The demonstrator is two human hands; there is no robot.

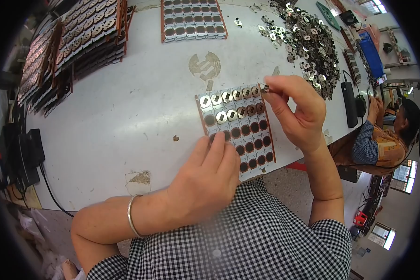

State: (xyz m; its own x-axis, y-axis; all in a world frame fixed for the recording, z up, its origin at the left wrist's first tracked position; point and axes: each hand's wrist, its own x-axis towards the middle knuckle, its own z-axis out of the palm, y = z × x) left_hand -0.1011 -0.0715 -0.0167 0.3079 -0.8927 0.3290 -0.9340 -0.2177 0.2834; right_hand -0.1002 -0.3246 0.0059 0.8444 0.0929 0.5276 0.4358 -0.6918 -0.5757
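Observation:
A panel of small circuit boards (254,136) lies on the white table in front of me, with rows of dark round pads and brown side edges. Shiny metal clips (226,96) sit along its top row and on most of the second row. My left hand (205,175) rests across the panel's lower left, fingers stretched out over the pads, partly hiding them. At the panel's top right corner, my right hand (296,109) pinches a small metal clip (265,87) between thumb and forefinger.
A heap of loose metal clips (312,51) spreads at the far right. Stacked panels (86,35) stand far left, and another panel (193,18) lies at the back. A black power strip (348,105) is on the right. A co-worker (380,140) sits beyond it.

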